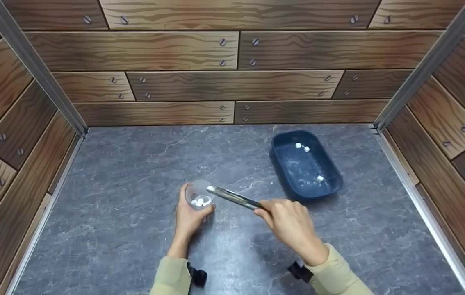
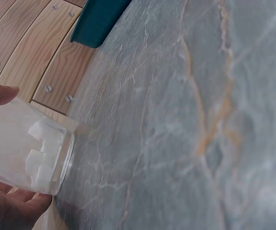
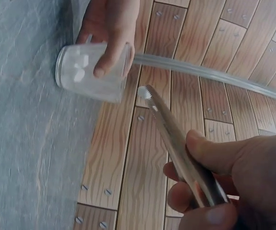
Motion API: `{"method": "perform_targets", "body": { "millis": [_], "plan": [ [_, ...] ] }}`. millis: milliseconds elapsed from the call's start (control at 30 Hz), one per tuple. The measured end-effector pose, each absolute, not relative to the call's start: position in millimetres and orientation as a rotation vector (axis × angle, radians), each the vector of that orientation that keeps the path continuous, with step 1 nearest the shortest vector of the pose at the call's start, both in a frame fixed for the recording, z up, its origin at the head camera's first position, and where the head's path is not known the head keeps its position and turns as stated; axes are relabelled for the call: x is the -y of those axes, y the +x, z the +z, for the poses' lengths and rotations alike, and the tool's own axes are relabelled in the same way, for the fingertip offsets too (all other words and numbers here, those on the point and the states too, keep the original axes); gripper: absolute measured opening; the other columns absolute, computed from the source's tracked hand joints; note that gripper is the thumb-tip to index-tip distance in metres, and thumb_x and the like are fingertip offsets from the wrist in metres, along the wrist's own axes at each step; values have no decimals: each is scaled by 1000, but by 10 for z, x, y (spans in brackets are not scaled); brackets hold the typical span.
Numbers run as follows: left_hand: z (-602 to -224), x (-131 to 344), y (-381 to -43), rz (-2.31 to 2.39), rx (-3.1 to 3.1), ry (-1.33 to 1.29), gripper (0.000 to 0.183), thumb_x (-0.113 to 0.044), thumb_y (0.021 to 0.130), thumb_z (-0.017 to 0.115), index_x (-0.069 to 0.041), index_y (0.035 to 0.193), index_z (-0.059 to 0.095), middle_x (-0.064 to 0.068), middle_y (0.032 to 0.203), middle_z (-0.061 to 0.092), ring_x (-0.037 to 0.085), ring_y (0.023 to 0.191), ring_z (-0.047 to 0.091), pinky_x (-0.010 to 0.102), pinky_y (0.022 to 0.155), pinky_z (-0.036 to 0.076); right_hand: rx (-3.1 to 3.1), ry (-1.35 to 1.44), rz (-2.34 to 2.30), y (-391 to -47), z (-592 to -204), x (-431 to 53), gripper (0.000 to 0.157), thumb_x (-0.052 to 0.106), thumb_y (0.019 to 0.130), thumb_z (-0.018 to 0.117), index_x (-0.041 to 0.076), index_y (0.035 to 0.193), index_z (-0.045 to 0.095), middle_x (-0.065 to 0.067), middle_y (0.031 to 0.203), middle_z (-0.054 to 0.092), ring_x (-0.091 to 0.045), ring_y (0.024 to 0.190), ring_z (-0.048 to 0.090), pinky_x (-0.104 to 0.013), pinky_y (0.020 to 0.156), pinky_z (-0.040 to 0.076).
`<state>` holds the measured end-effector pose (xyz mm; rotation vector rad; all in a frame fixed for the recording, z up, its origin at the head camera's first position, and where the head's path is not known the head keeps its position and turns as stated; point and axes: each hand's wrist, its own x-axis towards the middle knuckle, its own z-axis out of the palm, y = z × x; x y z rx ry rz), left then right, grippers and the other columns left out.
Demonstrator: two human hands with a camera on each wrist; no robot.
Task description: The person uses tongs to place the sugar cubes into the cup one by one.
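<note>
My left hand (image 1: 188, 219) holds a clear cup (image 1: 198, 189) upright on the table, thumb on one side and fingers round the other. Several white cubes (image 2: 41, 165) lie at the bottom of the cup. My right hand (image 1: 292, 223) grips metal tongs (image 1: 234, 198) by their rear part, pointing left. Between the tong tips sits one white cube (image 3: 144, 93). In the right wrist view that cube is just beyond the cup's open rim, and from the head it overlaps the rim's right side.
A dark blue tub (image 1: 300, 166) stands at the right, with three white cubes (image 1: 320, 178) and pale crumbs on its floor. The grey marbled table (image 1: 134, 164) is bounded by wood-patterned walls (image 1: 183, 84) at the back and both sides.
</note>
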<state>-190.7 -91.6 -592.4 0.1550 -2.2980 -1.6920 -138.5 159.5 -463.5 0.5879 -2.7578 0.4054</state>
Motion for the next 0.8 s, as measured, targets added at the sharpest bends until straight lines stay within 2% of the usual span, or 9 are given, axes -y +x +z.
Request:
{"method": "perform_targets", "body": {
  "millis": [300, 600, 800],
  "plan": [
    [-5931, 921, -1915, -1690, 2271, 123, 94, -18, 53, 86, -11, 134, 37, 12, 124, 50, 27, 111, 48, 40, 92, 38, 2770, 566, 380, -1375, -4678, -1616, 35, 49, 83, 59, 20, 100, 69, 9, 71, 59, -9, 44, 45, -24, 36, 31],
    [-5926, 917, -1918, -1687, 2290, 134, 93, -19, 54, 86, -13, 133, 37, 12, 124, 50, 28, 110, 48, 40, 91, 39, 2795, 430, 408, -1366, -4684, -1812, 37, 50, 81, 61, 20, 101, 69, 12, 70, 55, -10, 48, 50, -29, 38, 36],
    [-5914, 919, -1911, -1688, 2311, 154, 94, -21, 54, 86, -16, 134, 36, 13, 126, 48, 30, 111, 47, 42, 90, 39, 2781, 338, 428, -1361, -4687, -2007, 35, 48, 78, 65, 22, 101, 69, 12, 66, 53, -11, 48, 49, -30, 37, 35]
  ]
}}
